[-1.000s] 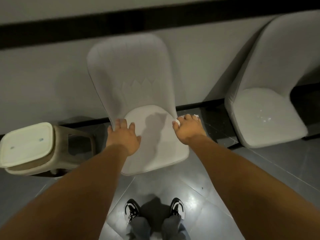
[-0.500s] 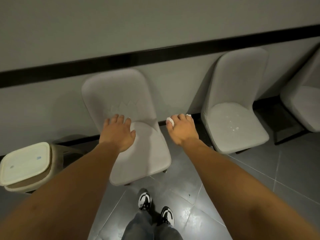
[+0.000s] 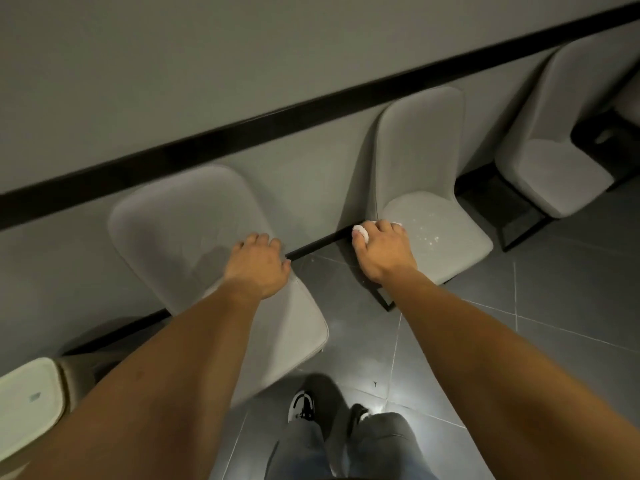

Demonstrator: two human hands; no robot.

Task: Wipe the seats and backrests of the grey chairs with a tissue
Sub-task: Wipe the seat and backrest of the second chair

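A: Right hand [image 3: 382,251] first. We see its fingers [image 3: 381,226] curled round a white tissue [image 3: 361,232], wad poking out at the thumb side, over the left edge of the middle chair [image 3: 429,188].

B: Agreed. Left hand [image 3: 259,265]: fingers loosely bent, empty, over the near chair [image 3: 180,220] where seat meets backrest. We can't tell contact.

A: White specks [image 3: 431,239] on the middle seat.

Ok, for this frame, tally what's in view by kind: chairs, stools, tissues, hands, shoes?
Grey chairs: 3, at left, middle, right; a fourth may show at the far right edge, too cut off to tell.
Beige stool: 1
Tissue: 1, held in the right hand
Hands: 2, left hand, right hand
Shoes: 2, at and
Total: 9
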